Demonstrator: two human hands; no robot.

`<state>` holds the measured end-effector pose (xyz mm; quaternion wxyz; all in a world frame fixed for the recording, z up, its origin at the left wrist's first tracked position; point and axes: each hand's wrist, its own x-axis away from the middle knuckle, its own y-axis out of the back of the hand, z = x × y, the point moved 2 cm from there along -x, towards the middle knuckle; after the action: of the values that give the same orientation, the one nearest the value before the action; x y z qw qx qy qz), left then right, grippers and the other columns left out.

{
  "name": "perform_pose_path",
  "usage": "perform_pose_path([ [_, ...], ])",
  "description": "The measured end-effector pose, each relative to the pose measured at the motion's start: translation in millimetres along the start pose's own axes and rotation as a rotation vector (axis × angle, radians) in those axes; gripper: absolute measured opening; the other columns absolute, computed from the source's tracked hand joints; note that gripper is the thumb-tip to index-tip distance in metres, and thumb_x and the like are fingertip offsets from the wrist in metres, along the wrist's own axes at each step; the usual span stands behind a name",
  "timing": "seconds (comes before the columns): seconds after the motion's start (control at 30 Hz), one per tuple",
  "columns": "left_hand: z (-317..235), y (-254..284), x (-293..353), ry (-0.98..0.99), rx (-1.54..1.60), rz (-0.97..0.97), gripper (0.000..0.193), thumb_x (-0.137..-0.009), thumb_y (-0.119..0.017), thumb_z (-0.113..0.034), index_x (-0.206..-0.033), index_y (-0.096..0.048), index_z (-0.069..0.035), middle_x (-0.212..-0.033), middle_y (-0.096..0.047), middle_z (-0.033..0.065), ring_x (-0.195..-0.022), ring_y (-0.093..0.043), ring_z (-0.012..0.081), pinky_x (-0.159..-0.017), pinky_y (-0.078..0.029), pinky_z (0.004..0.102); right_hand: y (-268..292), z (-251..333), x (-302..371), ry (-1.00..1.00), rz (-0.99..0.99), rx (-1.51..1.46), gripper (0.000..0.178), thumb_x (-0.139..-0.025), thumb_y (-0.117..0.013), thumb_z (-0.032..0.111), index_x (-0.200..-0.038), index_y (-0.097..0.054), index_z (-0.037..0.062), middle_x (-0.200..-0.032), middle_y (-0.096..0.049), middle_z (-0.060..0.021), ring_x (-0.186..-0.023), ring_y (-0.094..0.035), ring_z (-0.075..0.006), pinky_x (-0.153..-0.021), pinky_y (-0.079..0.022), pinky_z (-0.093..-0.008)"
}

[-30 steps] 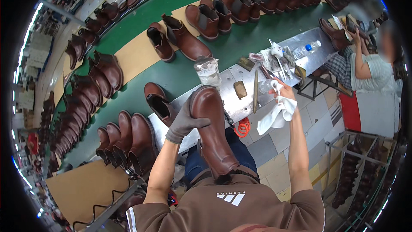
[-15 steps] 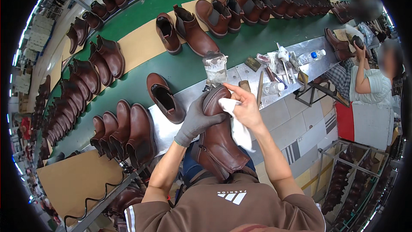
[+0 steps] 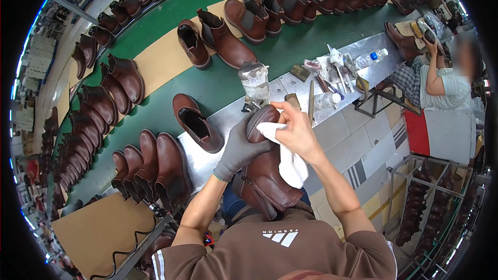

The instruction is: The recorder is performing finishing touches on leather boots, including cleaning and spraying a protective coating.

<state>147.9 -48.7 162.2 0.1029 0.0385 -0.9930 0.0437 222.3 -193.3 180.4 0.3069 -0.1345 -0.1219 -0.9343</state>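
One brown ankle boot (image 3: 267,176) stands toe-up on the person's lap, the gloved left hand (image 3: 239,147) with its grip wrapped round the toe and the bare right hand (image 3: 297,134) pinching one white cloth (image 3: 288,158) against it. A single boot (image 3: 197,123) lies on the metal table (image 3: 290,91) beside a wrapped jar (image 3: 254,83) and one water bottle (image 3: 374,56). Behind, a green conveyor belt (image 3: 218,85) carries rows of brown boots, too many to count, and the floor is tiled.

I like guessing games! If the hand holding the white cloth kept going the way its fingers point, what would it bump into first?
Probably the toe of the brown boot: the right hand points up-left, its white cloth already pressed there.
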Motion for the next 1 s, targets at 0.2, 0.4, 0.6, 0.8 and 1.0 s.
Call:
perform_pose_path([
  [0.2,-0.5,-0.4,-3.3,0.038,0.008,0.034,0.077,-0.063,-0.077,-0.018,-0.129,-0.044,0.005,-0.119,-0.057,0.0158,-0.107,-0.056,0.0201,-0.095,-0.043,0.0324,14.3,-14.3,-10.5,-0.023,0.106,-0.376,0.046,-0.077,-0.070,0.009,-0.119,-0.054,-0.0025,-0.070,-0.059,0.0012,-0.056,-0.050,-0.0052,-0.050,-0.040,-0.0218],
  [0.4,-3.1,-2.0,-6.5,0.003,-0.066,0.029,0.077,-0.063,-0.077,-0.018,-0.129,-0.043,0.005,-0.121,-0.056,0.0157,-0.109,-0.055,0.0198,-0.096,-0.042,0.0326,6.9,6.0,-5.1,0.096,-0.098,0.261,0.046,-0.078,-0.072,0.013,-0.116,-0.054,-0.0053,-0.068,-0.059,0.0016,-0.059,-0.053,-0.0059,-0.052,-0.040,-0.0216],
  [0.6,3.4,-0.2,-8.3,0.036,0.010,0.051,0.077,-0.062,-0.077,-0.017,-0.128,-0.044,0.005,-0.119,-0.057,0.0152,-0.107,-0.056,0.0195,-0.094,-0.044,0.0323,14.4,-15.1,-13.2,-0.002,0.118,-0.331,0.049,-0.075,-0.074,0.012,-0.115,-0.053,-0.0059,-0.071,-0.060,-0.0016,-0.060,-0.054,-0.0061,-0.053,-0.041,-0.0206],
  [0.8,7.7,1.4,-8.2,0.023,0.004,0.045,0.075,-0.063,-0.078,-0.017,-0.127,-0.045,0.005,-0.118,-0.057,0.0144,-0.105,-0.056,0.0187,-0.094,-0.044,0.0319,11.5,-14.1,-14.5,0.057,0.028,0.006,0.052,-0.070,-0.075,0.013,-0.113,-0.054,-0.0072,-0.064,-0.056,-0.0026,-0.059,-0.053,-0.0090,-0.056,-0.043,-0.0242],
  [1.0,7.4,0.3,-7.4,0.067,0.032,0.076,0.074,-0.063,-0.079,-0.016,-0.126,-0.046,0.004,-0.117,-0.057,0.0130,-0.105,-0.056,0.0178,-0.093,-0.044,0.0317,14.2,-7.4,-10.5,0.102,0.072,0.041,0.047,-0.070,-0.072,0.011,-0.111,-0.055,-0.0067,-0.063,-0.055,-0.0030,-0.059,-0.051,-0.0080,-0.054,-0.040,-0.0244],
])
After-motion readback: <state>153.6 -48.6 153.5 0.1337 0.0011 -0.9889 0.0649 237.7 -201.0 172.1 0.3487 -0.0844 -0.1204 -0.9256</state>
